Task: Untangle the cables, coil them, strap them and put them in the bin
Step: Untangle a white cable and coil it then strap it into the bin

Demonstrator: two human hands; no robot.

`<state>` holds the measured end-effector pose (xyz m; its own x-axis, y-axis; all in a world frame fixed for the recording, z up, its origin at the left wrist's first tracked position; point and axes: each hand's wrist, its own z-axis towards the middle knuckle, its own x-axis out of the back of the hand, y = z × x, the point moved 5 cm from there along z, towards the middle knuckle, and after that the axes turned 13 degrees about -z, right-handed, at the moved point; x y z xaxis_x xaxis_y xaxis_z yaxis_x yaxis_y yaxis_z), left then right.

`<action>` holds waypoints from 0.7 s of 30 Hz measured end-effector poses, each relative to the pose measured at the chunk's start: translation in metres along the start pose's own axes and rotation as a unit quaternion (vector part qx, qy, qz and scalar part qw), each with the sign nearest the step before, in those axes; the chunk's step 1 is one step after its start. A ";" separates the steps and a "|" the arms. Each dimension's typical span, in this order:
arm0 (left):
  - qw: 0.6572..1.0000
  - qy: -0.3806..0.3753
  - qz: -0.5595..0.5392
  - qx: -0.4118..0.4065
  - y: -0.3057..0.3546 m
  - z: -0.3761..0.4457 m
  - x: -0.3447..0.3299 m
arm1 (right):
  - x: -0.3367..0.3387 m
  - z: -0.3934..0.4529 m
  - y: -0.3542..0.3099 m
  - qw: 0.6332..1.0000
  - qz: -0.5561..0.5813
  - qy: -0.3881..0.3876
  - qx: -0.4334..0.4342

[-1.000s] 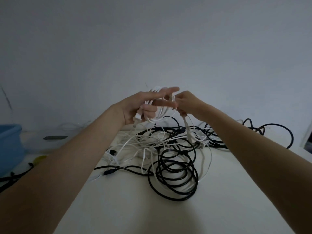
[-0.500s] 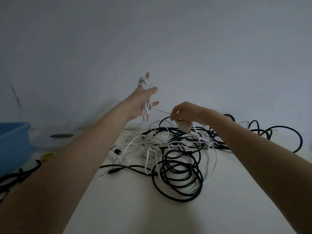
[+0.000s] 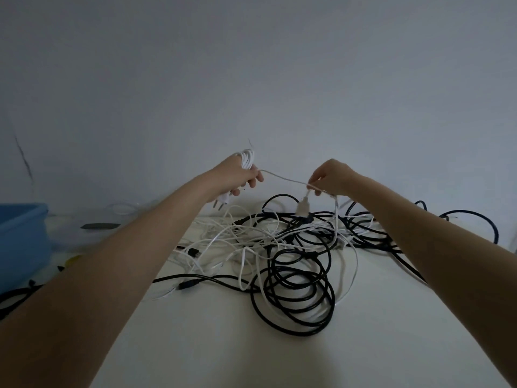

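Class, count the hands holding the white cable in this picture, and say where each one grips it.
2. The left hand holds the coiled white cable, its plug hanging below. The right hand pinches the strand stretched between them, above the tangle on the table.

Glossy black cables (image 3: 293, 298) (plastic-sheathed), matt white table (image 3: 223, 345), plastic blue bin (image 3: 19, 242).

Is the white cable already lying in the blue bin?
No, the left hand and right hand hold the white cable above the table.
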<state>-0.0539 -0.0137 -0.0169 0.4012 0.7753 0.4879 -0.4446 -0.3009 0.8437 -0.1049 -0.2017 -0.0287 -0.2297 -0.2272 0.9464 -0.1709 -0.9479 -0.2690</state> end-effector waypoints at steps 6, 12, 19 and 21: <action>0.989 0.010 -0.139 0.054 -0.007 0.003 0.002 | 0.007 -0.006 -0.033 0.988 0.138 -0.032 0.058; 0.933 -0.084 -0.336 0.096 -0.006 -0.006 -0.002 | 0.031 -0.016 -0.056 0.968 0.214 0.003 0.128; 0.856 -0.034 -0.512 0.056 -0.017 0.002 0.021 | 0.041 -0.003 -0.019 0.975 0.205 0.082 -0.007; 0.845 -0.056 -0.529 0.062 -0.012 -0.004 0.017 | 0.039 -0.001 -0.015 0.974 0.211 0.079 -0.022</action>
<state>-0.0445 0.0053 -0.0198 0.5983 0.5914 -0.5407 0.2946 0.4652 0.8348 -0.1127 -0.1961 0.0122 -0.4322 -0.5537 0.7118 -0.0691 -0.7667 -0.6383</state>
